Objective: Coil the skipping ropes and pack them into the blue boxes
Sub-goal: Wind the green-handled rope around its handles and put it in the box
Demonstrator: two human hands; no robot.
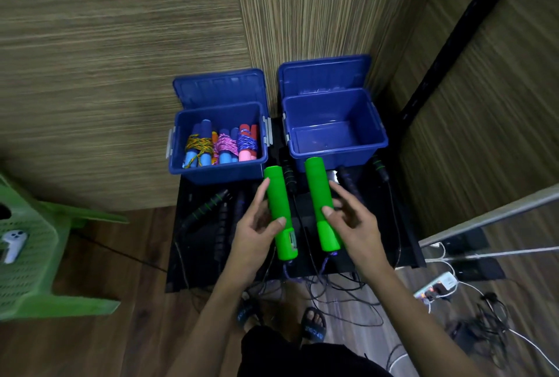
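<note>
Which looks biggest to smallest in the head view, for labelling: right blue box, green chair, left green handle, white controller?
1. Green chair, though nearer the camera and cut off.
2. Right blue box.
3. Left green handle.
4. White controller.

Both bare forearms reach forward and slightly inward from the bottom of the view. The left hand (257,225) pinches one bright green foam-covered cylindrical handle (279,213) between thumb and fingertips. The right hand (354,222) pinches a second green handle (320,207) the same way, its outer fingers spread loosely.
</note>
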